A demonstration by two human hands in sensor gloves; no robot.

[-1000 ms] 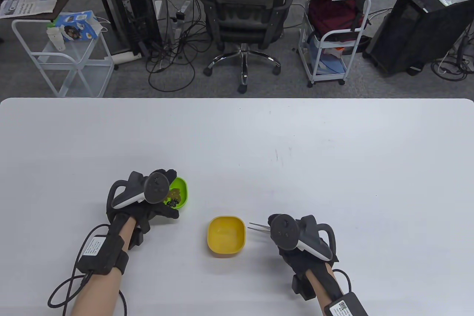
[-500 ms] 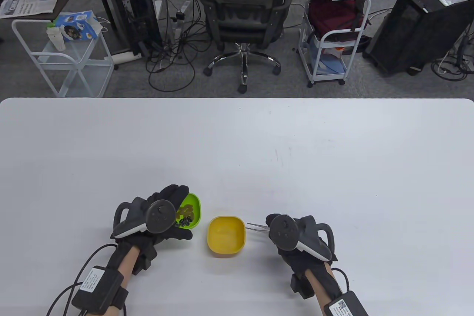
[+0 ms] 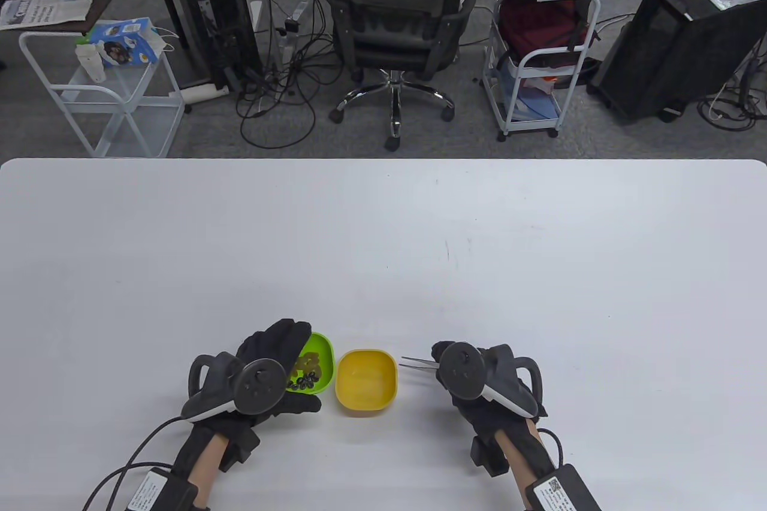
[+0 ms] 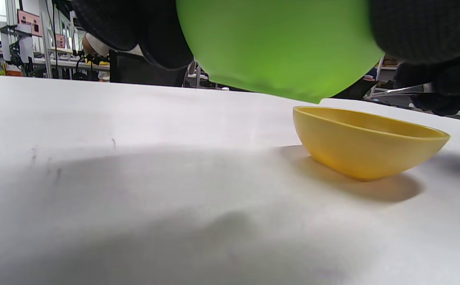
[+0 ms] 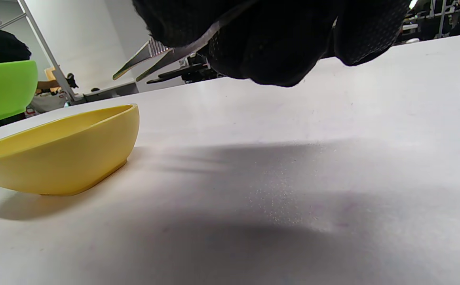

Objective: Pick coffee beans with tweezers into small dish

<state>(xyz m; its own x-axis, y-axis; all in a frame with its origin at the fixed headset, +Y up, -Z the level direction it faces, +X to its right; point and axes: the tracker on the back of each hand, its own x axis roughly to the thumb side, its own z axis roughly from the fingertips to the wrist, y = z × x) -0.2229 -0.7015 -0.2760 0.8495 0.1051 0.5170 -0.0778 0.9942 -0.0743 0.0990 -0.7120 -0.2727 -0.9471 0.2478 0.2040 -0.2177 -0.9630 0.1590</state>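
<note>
One pair of tweezers (image 3: 418, 362), tips leftward toward yellow dish (image 3: 366, 382).

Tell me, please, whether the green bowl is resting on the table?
Apart. In the left wrist view the green bowl hangs above the table in the left hand.

The left hand (image 3: 272, 376) reaches in from the near edge, forearm angled up and to the right, its gloved fingers (image 3: 281, 338) wrapped around the far side of the green bowl (image 3: 317, 364) and the thumb along the near side, holding it above the tabletop (image 3: 383, 235). The right hand (image 3: 473, 382) comes in with forearm angled up and to the left, fingers curled, gripping the tweezers (image 3: 419, 362), whose tips point left and stand slightly apart.
</note>
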